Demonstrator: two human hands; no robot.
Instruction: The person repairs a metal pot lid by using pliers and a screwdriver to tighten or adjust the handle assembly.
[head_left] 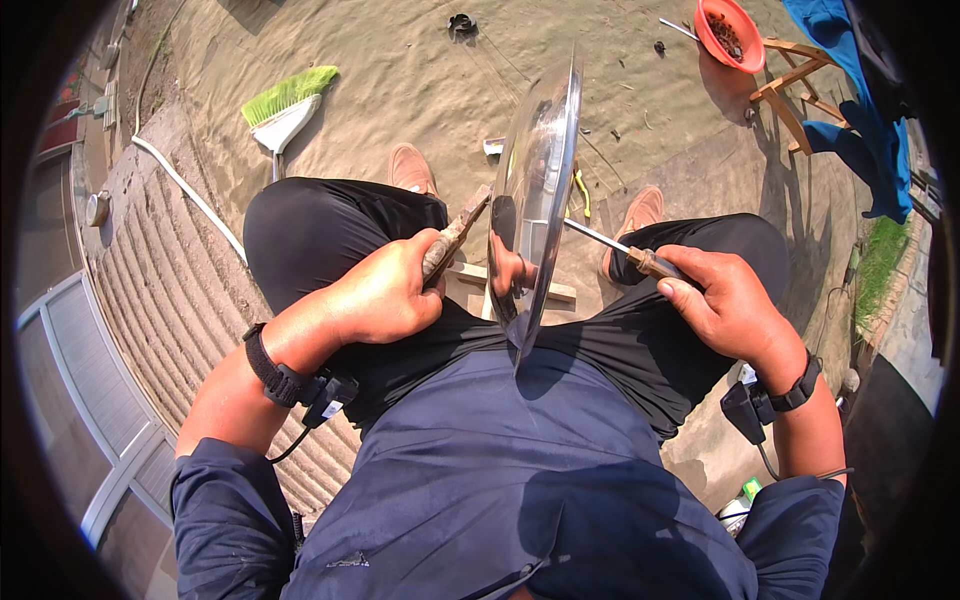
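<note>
Now, head view: left hand (392, 287) wraps round worn tool (456, 235), tip beside lid (545, 190); right hand (728, 305) grips screwdriver (650, 264), shaft pointing at lid's right side, contact unclear. Clear metal-rimmed lid sits edge-on between hands, lower edge over lap (490, 350). Green-bristled broom (288, 108) on ground (400, 90).

An outdoor spot, most likely a home's yard. Hard sunlight throws sharp shadows over the bare tan ground (400, 60), with ridged paving (165, 290) to the left and a strip of grass (882, 270) at the right. Framed panels (110, 340) edge the left side. Household things stand about: a broom (290, 112), a red bowl (742, 66), a wooden stand (790, 125) and blue cloth (860, 140).
</note>
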